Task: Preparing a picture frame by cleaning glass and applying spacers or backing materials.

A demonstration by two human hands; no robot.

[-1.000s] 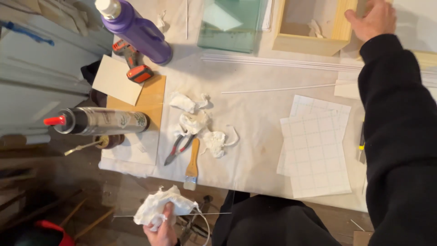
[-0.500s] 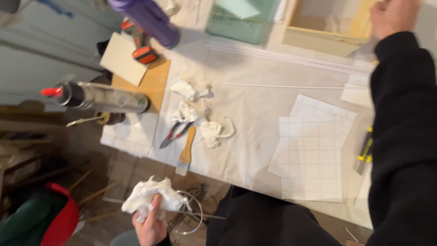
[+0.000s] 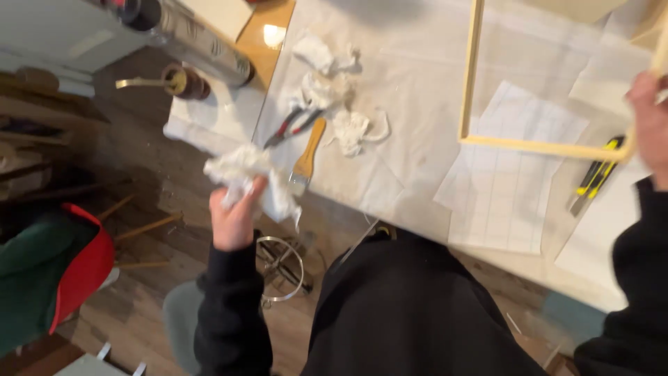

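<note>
Closest to us is our left hand (image 3: 233, 219). It is closed around a crumpled white paper wad (image 3: 243, 174), and we hold it up just off the near edge of the table (image 3: 410, 181), above the wooden floor (image 3: 160, 209). The wad is not touching the table.

A bit farther, on the white sheet that covers the table, a small brush (image 3: 306, 157) with a wooden handle lies near the edge. Red-handled pliers (image 3: 289, 129) lie just beside it. More crumpled white wads (image 3: 334, 104) sit in a loose bunch next to them, so we think some wiping has been done already. We judge that it is not over, because we have a wad in hand and the used ones are not cleared away.

To the right, a paper with grid lines (image 3: 508, 188) lies flat. A yellow and black knife (image 3: 595, 177) rests close to it.

Farther still, our right hand (image 3: 650, 129) grips a corner of a thin wooden frame (image 3: 473, 76). The fingers are closed on the strip. The frame sits over the table, but we cannot tell if it rests on it or is lifted.

Far on the left, a shiny caulk tube (image 3: 198, 45) lies over the table edge. We cannot tell if the frame has been wiped.
</note>
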